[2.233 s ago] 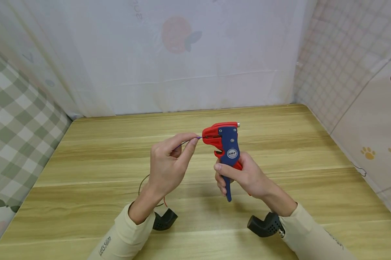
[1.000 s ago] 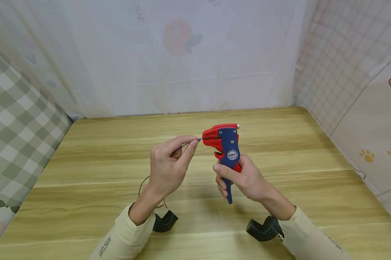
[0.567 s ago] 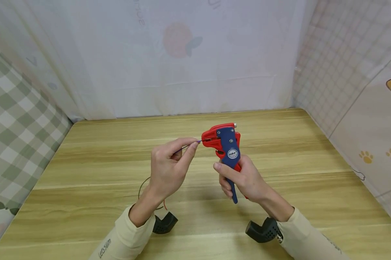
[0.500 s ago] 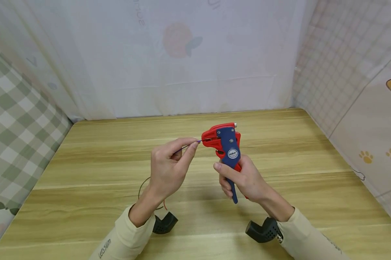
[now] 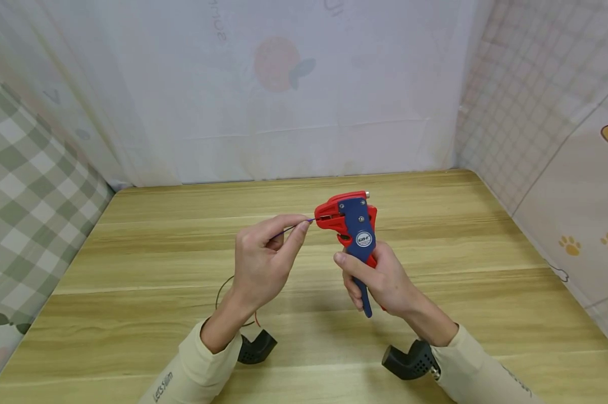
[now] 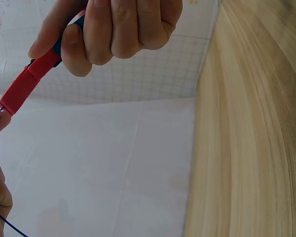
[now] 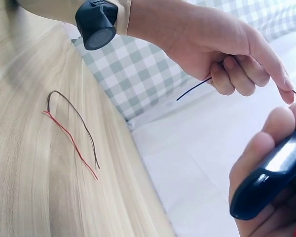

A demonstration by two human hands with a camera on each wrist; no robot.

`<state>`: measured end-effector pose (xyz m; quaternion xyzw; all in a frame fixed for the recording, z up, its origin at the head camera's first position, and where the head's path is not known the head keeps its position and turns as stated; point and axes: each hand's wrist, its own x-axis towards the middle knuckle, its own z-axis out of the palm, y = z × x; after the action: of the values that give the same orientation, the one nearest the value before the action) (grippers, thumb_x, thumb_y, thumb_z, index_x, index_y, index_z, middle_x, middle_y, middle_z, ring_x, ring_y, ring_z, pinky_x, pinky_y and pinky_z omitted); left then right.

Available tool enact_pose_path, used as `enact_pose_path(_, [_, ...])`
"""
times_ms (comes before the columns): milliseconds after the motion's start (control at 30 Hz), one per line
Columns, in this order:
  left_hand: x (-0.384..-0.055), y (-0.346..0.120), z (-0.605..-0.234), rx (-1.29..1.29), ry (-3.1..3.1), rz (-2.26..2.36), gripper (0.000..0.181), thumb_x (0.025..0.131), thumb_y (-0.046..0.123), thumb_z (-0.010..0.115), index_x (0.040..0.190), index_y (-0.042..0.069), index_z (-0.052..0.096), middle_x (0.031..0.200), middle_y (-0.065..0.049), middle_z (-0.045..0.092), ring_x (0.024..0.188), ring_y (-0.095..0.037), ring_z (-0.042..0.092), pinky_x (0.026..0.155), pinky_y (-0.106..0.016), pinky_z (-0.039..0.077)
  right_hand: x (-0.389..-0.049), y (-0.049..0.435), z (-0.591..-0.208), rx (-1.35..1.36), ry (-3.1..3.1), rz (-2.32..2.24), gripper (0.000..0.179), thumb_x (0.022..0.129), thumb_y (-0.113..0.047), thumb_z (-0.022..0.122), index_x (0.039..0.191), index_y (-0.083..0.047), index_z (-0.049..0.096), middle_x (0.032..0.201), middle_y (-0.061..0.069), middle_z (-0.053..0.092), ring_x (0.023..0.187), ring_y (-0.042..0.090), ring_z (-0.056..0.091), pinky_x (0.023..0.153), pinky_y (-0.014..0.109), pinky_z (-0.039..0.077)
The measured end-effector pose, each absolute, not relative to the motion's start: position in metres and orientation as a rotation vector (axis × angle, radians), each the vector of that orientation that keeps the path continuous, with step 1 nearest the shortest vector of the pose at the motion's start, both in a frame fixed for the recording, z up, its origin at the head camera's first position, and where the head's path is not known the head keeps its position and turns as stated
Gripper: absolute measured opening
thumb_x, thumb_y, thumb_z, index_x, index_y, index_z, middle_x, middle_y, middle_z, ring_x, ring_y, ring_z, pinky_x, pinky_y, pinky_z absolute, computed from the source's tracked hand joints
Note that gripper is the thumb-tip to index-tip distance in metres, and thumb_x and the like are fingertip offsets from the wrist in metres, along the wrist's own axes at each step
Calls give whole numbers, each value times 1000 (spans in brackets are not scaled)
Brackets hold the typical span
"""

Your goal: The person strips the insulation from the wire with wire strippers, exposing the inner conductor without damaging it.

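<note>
Two hands are in view, both occupied and both raised above the table (image 5: 157, 224). The left hand (image 5: 263, 261) pinches one thin blue wire (image 5: 285, 229) between thumb and forefinger, close to its end; its other fingers are curled in, and the right wrist view shows the wire's loose tail sticking out past them. The right hand (image 5: 380, 275) grips one red-and-blue wire stripper (image 5: 356, 216) by its handles, with the tool's head on top and its mouth turned toward the left hand. The blue wire's end reaches into that mouth, and the left fingertips are just beside it. One round white label (image 5: 364, 239) marks the tool's blue body, and three screws show above it.

Two more wires lie on the table, near the left forearm: one red wire (image 7: 71, 139) and one brown wire (image 7: 81, 120), the brown one bent into an arch, the two close together at one end.

Each wrist carries one black camera housing, two in all: a left housing (image 5: 257, 348) and a right housing (image 5: 409, 362). Two cream sleeves cover the forearms. One printed fruit (image 5: 277, 63) shows on the back wall, and two paw prints (image 5: 570, 245) on the right wall.
</note>
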<state>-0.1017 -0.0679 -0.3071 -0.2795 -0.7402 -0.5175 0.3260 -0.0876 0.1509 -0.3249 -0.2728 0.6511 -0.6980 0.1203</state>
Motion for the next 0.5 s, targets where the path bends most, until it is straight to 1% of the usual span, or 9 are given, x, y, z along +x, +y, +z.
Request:
enact_pose_path(300, [-101,-68,-307,-732,-1942,-1357,8,93,1,76,99,1,82,53,1,34,50,-6,25,48,-22,19,-88,149,-328,-839,1893,-2063,24,108,-7,49,89,7,47,57,14,49,41,25,54,39,37,48])
enact_pose_path(500, [-101,-68,-307,-735,-1947,-1354,8,94,1,76,99,2,82,53,1,34,50,-6,25,49,-22,19,-87,147,-328,-832,1931,-2077,26,108,-6,50,85,7,48,54,14,48,39,24,52,38,37,46])
